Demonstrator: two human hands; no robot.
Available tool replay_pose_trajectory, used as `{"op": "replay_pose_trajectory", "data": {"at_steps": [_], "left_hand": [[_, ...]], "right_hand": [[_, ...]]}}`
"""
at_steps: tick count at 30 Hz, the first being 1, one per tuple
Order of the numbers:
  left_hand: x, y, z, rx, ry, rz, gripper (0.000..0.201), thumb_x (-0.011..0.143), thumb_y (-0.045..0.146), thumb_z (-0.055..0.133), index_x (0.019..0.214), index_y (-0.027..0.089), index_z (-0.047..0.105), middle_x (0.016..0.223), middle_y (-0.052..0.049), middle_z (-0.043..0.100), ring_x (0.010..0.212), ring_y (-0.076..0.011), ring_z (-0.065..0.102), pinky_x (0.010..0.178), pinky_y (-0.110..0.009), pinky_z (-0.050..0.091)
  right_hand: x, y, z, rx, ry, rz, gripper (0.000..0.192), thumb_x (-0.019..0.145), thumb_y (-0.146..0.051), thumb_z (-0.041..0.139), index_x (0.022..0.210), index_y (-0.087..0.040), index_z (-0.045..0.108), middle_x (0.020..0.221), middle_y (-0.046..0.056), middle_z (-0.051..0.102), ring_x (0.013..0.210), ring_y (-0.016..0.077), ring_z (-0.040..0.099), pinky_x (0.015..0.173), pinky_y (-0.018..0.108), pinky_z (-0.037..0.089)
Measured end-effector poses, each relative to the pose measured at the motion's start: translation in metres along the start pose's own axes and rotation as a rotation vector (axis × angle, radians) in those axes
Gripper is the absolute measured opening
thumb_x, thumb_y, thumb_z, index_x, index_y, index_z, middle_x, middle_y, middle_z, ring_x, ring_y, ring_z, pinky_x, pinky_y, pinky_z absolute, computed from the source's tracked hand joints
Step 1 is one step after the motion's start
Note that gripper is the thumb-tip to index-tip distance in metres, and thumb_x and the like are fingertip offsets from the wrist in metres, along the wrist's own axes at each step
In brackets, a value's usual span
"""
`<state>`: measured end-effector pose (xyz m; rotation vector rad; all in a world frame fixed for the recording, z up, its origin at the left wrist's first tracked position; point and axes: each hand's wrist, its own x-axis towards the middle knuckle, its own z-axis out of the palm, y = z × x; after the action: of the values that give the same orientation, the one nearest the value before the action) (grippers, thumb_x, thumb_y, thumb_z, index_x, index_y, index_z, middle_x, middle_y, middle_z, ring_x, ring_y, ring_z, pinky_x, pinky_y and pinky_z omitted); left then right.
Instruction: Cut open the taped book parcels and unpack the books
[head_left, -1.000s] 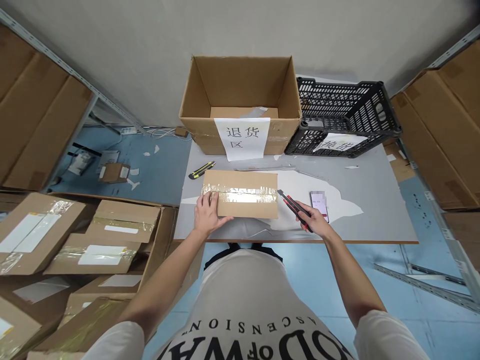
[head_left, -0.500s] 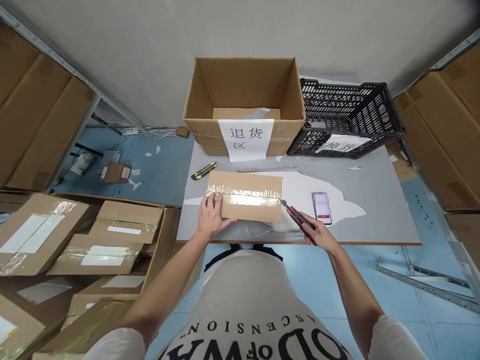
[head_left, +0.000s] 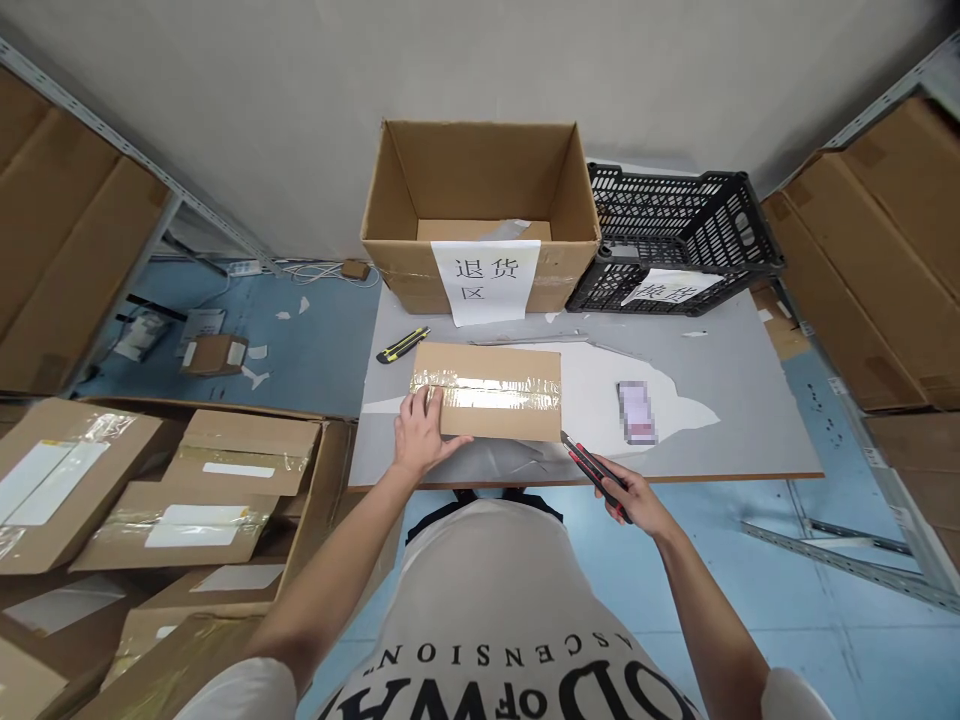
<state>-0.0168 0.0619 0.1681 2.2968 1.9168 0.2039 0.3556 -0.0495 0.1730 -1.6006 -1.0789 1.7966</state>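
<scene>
A taped cardboard box [head_left: 495, 420] lies flat on the table in front of me, with shiny clear tape along its top seam. My left hand [head_left: 421, 432] rests on its left end, fingers spread over the top and thumb stretched along the near edge. Closed around a red-and-black utility knife [head_left: 589, 465], my right hand [head_left: 628, 497] is at the table's front edge. The knife's tip is by the box's near right corner; whether it touches the cardboard I cannot tell. A yellow-and-black utility knife [head_left: 403, 345] lies beyond the box's left end.
At the back of the table [head_left: 757, 420] stand an open carton [head_left: 405, 275] with a paper sign and a black plastic crate [head_left: 750, 262]. A phone [head_left: 636, 412] lies to the right. Several taped parcels [head_left: 240, 440] fill a large box at left. Shelves flank both sides.
My right hand has drawn the red-and-black knife toward me, from the end of the tape seam down to the near right corner. My left hand stays on the box. The view has shifted slightly.
</scene>
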Motion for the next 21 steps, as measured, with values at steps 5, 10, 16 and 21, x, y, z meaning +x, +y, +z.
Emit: {"op": "replay_pose_trajectory", "data": {"at_steps": [5, 10, 16, 21], "left_hand": [[-0.001, 0.001, -0.003, -0.007, 0.018, 0.003, 0.098, 0.065, 0.075, 0.052, 0.138, 0.011, 0.037, 0.139, -0.022, 0.036, 0.122, -0.0403, 0.031, 0.093, -0.050, 0.035], [-0.005, 0.004, -0.007, 0.014, 0.028, 0.018, 0.096, 0.068, 0.073, 0.050, 0.140, 0.011, 0.035, 0.140, -0.022, 0.036, 0.124, -0.0391, 0.032, 0.099, -0.053, 0.027], [-0.012, 0.006, -0.006, -0.013, 0.034, 0.000, 0.086, 0.075, 0.065, 0.048, 0.141, 0.013, 0.031, 0.145, -0.020, 0.031, 0.130, -0.0373, 0.028, 0.104, -0.057, 0.019], [-0.032, 0.003, 0.010, -0.243, 0.079, -0.149, 0.090, 0.075, 0.062, 0.052, 0.144, 0.013, 0.020, 0.151, -0.023, 0.011, 0.138, -0.0392, 0.013, 0.104, -0.061, 0.017]], "right_hand": [[-0.020, 0.002, -0.024, 0.019, 0.141, -0.018, 0.068, 0.081, -0.053, 0.055, 0.140, -0.026, 0.037, 0.073, 0.001, 0.059, 0.036, 0.0078, 0.046, 0.031, 0.022, 0.033], [-0.013, -0.018, -0.022, 0.067, 0.295, -0.185, 0.069, 0.081, -0.051, 0.055, 0.142, -0.026, 0.031, 0.088, 0.007, 0.063, 0.045, 0.0118, 0.054, 0.038, 0.027, 0.042], [0.036, -0.049, 0.031, 0.050, 0.166, -0.347, 0.066, 0.084, -0.047, 0.053, 0.142, -0.027, 0.029, 0.100, 0.008, 0.062, 0.057, 0.0126, 0.056, 0.048, 0.028, 0.046], [0.079, -0.068, 0.037, -0.276, 0.368, -0.451, 0.070, 0.085, -0.047, 0.048, 0.146, -0.024, 0.019, 0.106, 0.009, 0.063, 0.068, 0.0178, 0.060, 0.067, 0.035, 0.050]]}}
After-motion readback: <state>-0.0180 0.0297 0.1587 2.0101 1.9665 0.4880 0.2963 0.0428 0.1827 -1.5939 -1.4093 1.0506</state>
